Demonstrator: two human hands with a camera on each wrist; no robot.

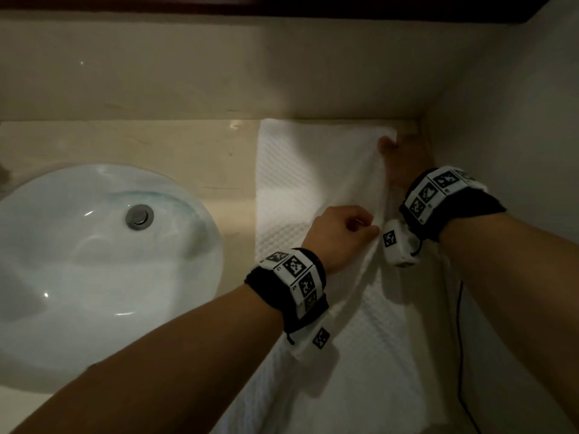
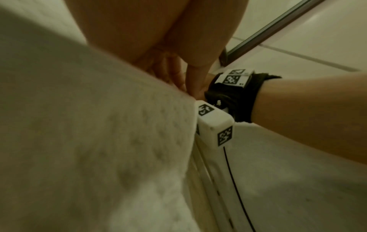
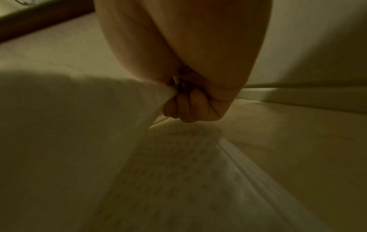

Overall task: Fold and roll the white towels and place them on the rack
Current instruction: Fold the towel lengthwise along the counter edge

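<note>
A white towel (image 1: 300,183) lay spread lengthwise on the beige counter (image 1: 188,158), just right of the round white sink (image 1: 78,261) and reaching back to the wall. Its right-hand edge was lifted off the counter — both hands had hold of it. The left hand (image 1: 341,236) pinched that raised edge partway along, fingers curled round the fabric, while the right hand (image 1: 404,158) gripped the far right corner near the wall; the right wrist view showed its fingers (image 3: 190,106) clenched on the cloth (dim and blurred, but plain enough). Both wrists wore black bands with white marker tags — a thin black cable (image 1: 460,339) trailed down beside the towel.
</note>
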